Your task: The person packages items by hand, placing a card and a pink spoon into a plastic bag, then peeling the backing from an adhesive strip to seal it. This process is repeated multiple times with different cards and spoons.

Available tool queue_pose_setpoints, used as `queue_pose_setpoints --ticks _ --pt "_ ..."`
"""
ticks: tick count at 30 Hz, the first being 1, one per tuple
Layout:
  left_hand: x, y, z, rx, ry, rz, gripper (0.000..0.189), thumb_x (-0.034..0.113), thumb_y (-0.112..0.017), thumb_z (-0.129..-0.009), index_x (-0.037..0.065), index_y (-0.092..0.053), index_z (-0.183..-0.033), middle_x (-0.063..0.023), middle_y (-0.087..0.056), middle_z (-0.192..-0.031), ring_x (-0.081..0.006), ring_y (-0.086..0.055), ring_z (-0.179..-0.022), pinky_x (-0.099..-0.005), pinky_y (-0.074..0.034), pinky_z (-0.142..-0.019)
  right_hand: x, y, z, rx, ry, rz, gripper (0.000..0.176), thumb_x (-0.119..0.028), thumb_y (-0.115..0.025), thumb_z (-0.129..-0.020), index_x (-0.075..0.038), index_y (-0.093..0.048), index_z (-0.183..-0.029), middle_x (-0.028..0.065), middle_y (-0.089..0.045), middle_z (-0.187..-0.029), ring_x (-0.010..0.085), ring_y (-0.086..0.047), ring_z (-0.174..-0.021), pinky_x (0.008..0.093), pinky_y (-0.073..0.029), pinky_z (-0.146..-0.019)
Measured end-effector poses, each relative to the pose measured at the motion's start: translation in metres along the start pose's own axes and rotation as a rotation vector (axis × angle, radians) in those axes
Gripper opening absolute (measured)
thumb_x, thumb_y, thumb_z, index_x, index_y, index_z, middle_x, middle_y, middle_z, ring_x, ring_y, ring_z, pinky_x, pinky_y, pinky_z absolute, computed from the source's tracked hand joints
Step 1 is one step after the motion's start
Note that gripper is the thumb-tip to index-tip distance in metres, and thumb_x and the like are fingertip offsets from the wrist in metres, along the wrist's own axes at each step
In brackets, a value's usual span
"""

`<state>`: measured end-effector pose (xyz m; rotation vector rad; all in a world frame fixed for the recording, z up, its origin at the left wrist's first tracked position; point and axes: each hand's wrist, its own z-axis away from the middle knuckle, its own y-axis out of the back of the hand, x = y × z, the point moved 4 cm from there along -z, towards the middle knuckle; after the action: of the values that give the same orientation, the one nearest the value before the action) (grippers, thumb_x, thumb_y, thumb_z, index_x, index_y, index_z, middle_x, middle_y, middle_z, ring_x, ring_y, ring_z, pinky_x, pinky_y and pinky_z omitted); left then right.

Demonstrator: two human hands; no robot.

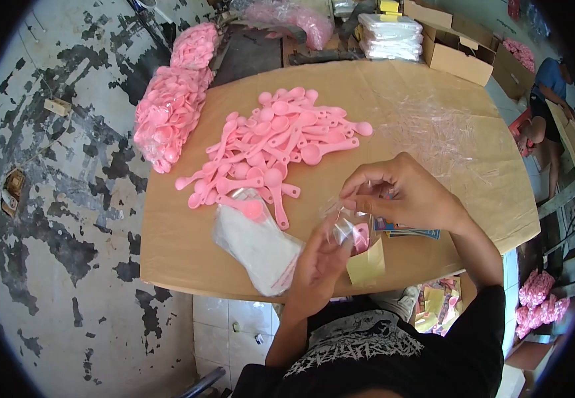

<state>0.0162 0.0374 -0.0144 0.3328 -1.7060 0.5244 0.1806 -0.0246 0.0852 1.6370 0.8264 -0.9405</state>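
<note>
A small clear plastic bag [342, 229] is held between my two hands above the table's near edge. My left hand [322, 264] grips its lower left side, while the closed fingertips of my right hand [403, 196] pinch the top. Something pink [361, 237], probably part of a measuring spoon, shows in or behind the bag. Just below lies a pale yellow card [367, 264]. Printed cards [416, 233] lie partly hidden under my right hand. To the left, a stack of clear bags [251, 249] has a pink spoon [253, 209] resting on its top end.
A heap of pink measuring spoons [281, 132] covers the table's middle. Clear plastic strips [433, 136] lie scattered at right. Full bags of pink spoons [171, 109] stand at the left edge. Cardboard boxes [460, 56] are at the back; another person [549, 99] sits far right.
</note>
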Motion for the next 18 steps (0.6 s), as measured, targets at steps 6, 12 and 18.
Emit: queue_pose_setpoints --ticks 6,12,18 --pt "0.021 -0.013 -0.021 0.214 0.019 0.127 0.03 0.009 -0.042 -0.102 -0.006 -0.048 -0.127 -0.0078 -0.065 -0.093 -0.0108 -0.064 -0.076 -0.0248 -0.054 -0.072 -0.007 0.0 0.004 0.31 0.356 0.483 0.014 -0.007 -0.071 -0.079 -0.005 -0.069 -0.093 0.0059 -0.066 -0.089 0.0217 -0.064 -0.082 0.0312 -0.053 -0.07" --pt "0.014 -0.013 -0.02 0.147 -0.004 -0.276 0.036 0.009 -0.045 -0.1 -0.006 -0.046 -0.133 -0.0135 -0.064 -0.079 -0.0145 -0.064 -0.066 -0.0284 -0.052 -0.063 -0.012 -0.009 0.01 0.262 0.515 0.779 0.016 -0.018 -0.072 -0.072 -0.009 -0.07 -0.085 0.0032 -0.063 -0.083 0.0209 -0.061 -0.089 0.0341 -0.052 -0.075" --pt "0.028 -0.019 -0.024 0.023 0.01 -0.644 0.038 0.003 -0.048 -0.095 -0.005 -0.048 -0.132 -0.0226 -0.058 -0.072 -0.0313 -0.063 -0.061 -0.0384 -0.047 -0.056 -0.003 -0.011 0.012 0.156 0.514 0.879 0.015 -0.018 -0.072 -0.067 -0.008 -0.067 -0.077 0.0023 -0.063 -0.079 0.0201 -0.059 -0.085 0.0339 -0.051 -0.073"
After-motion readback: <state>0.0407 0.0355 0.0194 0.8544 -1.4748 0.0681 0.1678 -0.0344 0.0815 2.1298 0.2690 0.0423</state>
